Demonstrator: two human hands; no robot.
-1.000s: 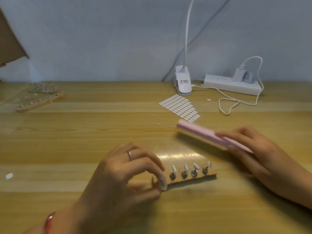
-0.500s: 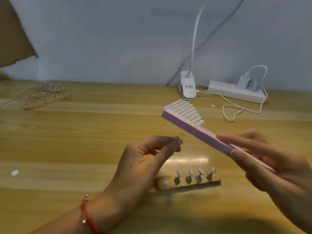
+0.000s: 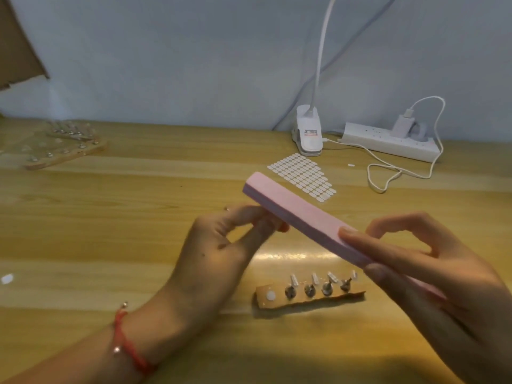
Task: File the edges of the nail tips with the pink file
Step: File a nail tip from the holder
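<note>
Your right hand [image 3: 432, 286] grips the pink file [image 3: 299, 217], fingers curled round its near end. The file is raised above the wooden strip [image 3: 357, 295], slanting up and to the left.

Your left hand [image 3: 221, 245] has thumb and forefinger pinched together at the file's underside; whether they hold anything is hidden.

The strip holds four nail tips [image 3: 314, 278] upright on metal pegs, with a white dot [image 3: 270, 295] at its left end. A sticker sheet [image 3: 302, 176] lies beyond the strip.

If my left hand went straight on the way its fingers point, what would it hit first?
Probably the pink file, right at the fingertips of the left hand; whether they touch is unclear.
</note>
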